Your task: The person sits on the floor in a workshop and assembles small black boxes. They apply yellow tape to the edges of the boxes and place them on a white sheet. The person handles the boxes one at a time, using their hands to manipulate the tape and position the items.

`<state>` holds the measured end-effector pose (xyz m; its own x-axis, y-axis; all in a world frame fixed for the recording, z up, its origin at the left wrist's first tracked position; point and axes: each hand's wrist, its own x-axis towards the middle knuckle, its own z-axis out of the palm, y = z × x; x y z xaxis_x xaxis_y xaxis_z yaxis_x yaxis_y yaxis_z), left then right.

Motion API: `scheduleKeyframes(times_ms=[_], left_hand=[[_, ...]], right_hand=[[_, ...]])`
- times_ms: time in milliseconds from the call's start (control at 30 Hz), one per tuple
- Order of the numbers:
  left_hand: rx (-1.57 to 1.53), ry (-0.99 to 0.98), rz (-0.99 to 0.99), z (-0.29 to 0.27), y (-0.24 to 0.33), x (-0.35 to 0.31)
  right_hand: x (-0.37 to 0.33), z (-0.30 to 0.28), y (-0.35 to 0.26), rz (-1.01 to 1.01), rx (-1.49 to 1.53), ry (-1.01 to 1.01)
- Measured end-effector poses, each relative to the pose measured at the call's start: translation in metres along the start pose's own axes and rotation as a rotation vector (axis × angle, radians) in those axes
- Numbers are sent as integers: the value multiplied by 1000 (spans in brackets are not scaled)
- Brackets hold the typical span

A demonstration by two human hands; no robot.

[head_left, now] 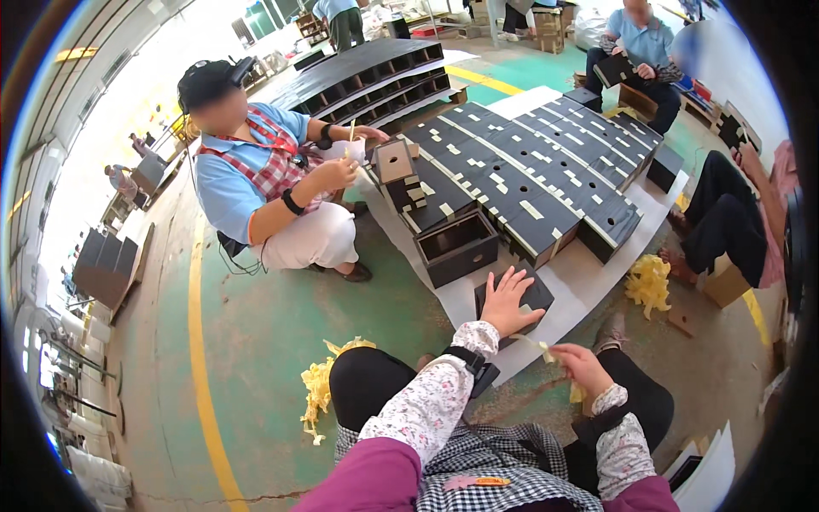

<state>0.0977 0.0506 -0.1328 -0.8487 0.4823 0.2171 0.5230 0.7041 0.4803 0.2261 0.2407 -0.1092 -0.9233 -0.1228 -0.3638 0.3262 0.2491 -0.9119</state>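
Note:
My left hand (510, 304) lies on top of a small black wooden box (539, 294), fingers spread and the palm against its surface. The box stands on a white sheet (570, 294) in front of my knees. Right of it, my right hand (582, 367) pinches a pale yellow strip of masking tape (544, 348). One end of the strip runs back toward the box's near edge; whether it still sticks there I cannot tell. Just beyond stands an open black box (456, 247) with a round hole in its side.
Rows of black boxes with tape pieces (512, 171) stand ahead. A co-worker in a checked apron (264, 145) squats at the left, holding a white cup (355, 151). Crumpled yellow tape (648, 286) lies at the right, another heap (317, 386) by my left knee. Other people sit at the right.

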Motion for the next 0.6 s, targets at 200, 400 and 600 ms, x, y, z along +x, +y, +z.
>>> scheduleKeyframes(times_ms=[200, 400, 600], left_hand=[[-421, 13, 226, -10, 36, -30], [-847, -246, 2, -29, 49, -41], [-527, -97, 106, -44, 51, -38]], right_hand=[[-3, -13, -23, 15, 784, -135], [-12, -24, -32, -62, 729, 15], [-1, -30, -13, -147, 156, 160]])
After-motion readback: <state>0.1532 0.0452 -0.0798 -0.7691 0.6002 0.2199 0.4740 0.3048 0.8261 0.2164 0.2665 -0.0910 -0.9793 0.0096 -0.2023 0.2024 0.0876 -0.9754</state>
